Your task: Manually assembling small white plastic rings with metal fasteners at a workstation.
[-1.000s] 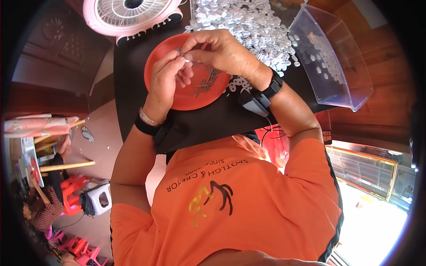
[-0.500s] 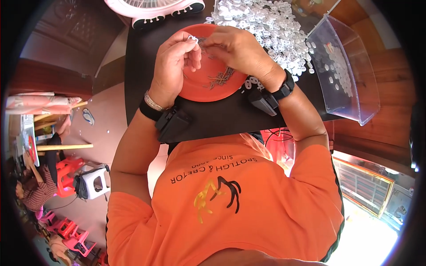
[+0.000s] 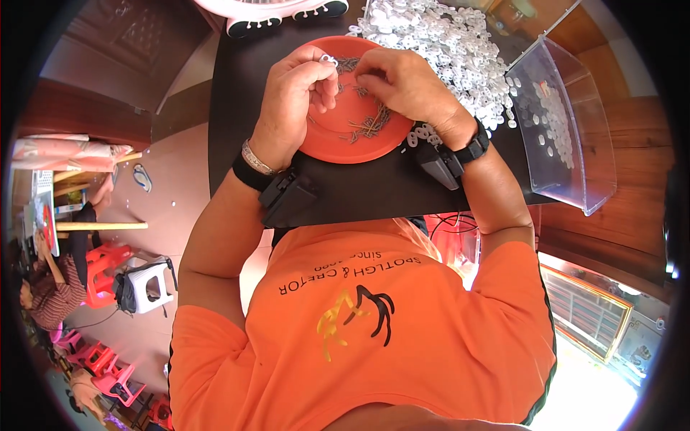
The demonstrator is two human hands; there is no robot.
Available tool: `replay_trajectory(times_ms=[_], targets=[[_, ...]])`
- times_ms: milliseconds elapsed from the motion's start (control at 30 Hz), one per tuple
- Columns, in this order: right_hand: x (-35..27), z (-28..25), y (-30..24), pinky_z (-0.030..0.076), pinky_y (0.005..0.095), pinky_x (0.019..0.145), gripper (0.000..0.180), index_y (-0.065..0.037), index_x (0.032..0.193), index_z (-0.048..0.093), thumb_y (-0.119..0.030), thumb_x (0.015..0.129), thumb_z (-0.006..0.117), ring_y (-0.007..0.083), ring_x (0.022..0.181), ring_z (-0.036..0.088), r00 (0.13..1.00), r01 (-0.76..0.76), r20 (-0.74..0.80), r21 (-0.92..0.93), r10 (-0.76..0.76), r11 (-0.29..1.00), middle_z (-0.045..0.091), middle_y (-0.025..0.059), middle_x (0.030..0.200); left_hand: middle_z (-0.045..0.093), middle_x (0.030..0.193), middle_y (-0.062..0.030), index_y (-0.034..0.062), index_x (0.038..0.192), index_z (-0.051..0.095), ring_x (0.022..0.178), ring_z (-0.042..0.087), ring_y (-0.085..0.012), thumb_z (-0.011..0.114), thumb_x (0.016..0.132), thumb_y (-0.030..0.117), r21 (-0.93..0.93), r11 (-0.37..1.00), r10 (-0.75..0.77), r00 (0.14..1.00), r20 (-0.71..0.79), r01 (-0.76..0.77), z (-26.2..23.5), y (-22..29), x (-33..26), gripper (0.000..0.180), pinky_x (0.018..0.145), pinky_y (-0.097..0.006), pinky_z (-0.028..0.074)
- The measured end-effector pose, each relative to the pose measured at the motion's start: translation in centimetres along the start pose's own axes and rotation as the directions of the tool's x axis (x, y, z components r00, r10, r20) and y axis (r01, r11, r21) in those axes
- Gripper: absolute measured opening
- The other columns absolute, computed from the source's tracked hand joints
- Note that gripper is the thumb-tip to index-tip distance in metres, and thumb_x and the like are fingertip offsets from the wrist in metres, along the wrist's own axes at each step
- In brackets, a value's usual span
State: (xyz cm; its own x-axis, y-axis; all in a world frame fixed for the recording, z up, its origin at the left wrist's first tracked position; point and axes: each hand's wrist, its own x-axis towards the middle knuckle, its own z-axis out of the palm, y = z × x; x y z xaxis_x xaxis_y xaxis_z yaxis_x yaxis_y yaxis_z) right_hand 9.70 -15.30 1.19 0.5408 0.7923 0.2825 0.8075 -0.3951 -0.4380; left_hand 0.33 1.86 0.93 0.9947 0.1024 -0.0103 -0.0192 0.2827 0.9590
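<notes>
Both hands have dropped lower over the round orange plastic plate (image 3: 338, 140): left hand (image 3: 291, 108) pinches a small white plastic ring (image 3: 329, 60) at the fingertips, right hand (image 3: 402, 82) curls down onto thin metal pins (image 3: 370, 126), fingers picking.
</notes>
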Motion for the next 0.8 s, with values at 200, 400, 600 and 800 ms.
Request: replay_trajectory(times_ms=[200, 400, 600, 800], targets=[[0.1, -0.6, 0.0, 0.044, 0.0242, 0.066, 0.015, 0.000, 0.094, 0.059, -0.013, 0.088, 0.055, 0.0084, 0.072, 0.054, 0.973, -0.222, 0.154, 0.431, 0.171, 0.875, 0.061, 0.0022, 0.077, 0.054, 0.067, -0.0009, 0.0073, 0.077, 0.052, 0.056, 0.050, -0.0082, 0.048, 0.087, 0.021, 0.103, 0.995, -0.012, 0.995, 0.102, 0.002, 0.5, -0.1, -0.2, 0.017, 0.052, -0.020, 0.036], [0.1, -0.3, 0.1, 0.049, 0.0243, 0.069, 0.014, 0.000, 0.093, 0.059, -0.013, 0.090, 0.055, 0.0096, 0.074, 0.058, 0.987, -0.153, 0.072, 0.716, 0.146, 0.681, 0.063, 0.0034, 0.080, 0.055, 0.065, 0.0003, 0.0079, 0.075, 0.054, 0.055, 0.049, -0.0059, 0.050, 0.085, 0.019, 0.098, 0.995, -0.008, 0.994, 0.111, -0.003, 0.7, -0.5, -0.1, 0.016, 0.048, -0.019, 0.036], [0.2, -0.9, -0.2, 0.049, 0.0207, 0.071, 0.014, 0.000, 0.100, 0.061, -0.007, 0.089, 0.056, 0.0068, 0.076, 0.057, 0.986, -0.160, 0.105, 0.812, 0.130, 0.562, 0.063, 0.0018, 0.083, 0.054, 0.065, 0.0005, 0.0079, 0.076, 0.054, 0.054, 0.048, -0.0058, 0.051, 0.086, 0.019, 0.108, 0.994, -0.031, 0.994, 0.104, 0.019, 1.0, -0.6, -0.4, 0.015, 0.049, -0.019, 0.037], [0.1, -1.3, -0.5, 0.051, 0.0224, 0.069, 0.015, 0.000, 0.099, 0.062, -0.010, 0.089, 0.059, 0.0076, 0.074, 0.059, 0.974, -0.217, 0.155, 0.849, 0.165, 0.482, 0.064, 0.0025, 0.083, 0.054, 0.068, -0.0007, 0.0053, 0.079, 0.054, 0.059, 0.050, -0.0081, 0.049, 0.088, 0.020, 0.155, 0.987, -0.057, 0.993, 0.106, 0.040, 1.1, -0.4, -0.5, 0.018, 0.053, -0.020, 0.037]])
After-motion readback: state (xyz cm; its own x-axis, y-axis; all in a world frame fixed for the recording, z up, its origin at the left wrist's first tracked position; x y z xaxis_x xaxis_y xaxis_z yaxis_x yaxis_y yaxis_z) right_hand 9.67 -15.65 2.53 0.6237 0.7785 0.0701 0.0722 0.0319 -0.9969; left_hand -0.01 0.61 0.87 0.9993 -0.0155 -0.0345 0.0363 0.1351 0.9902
